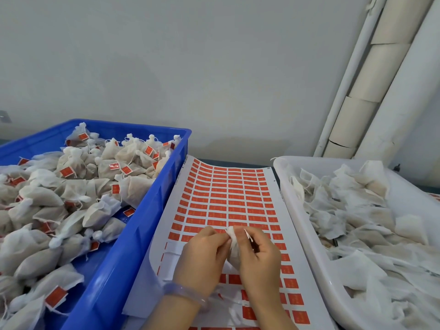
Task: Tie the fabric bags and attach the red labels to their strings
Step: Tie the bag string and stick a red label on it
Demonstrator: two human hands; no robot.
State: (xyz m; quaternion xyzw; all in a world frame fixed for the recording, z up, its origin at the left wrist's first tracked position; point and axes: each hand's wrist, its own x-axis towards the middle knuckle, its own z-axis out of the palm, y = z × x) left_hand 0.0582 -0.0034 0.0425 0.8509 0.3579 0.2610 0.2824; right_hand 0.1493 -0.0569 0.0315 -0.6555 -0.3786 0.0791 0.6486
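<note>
Backing crate (133,222), label sheet (228,198) and tray (300,225): grey wall (190,67)

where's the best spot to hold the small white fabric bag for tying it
Probably the gathered neck atop the small white fabric bag, pinched from either side as the left hand and right hand do: it narrows there, its fuller body lower between the palms.
</note>
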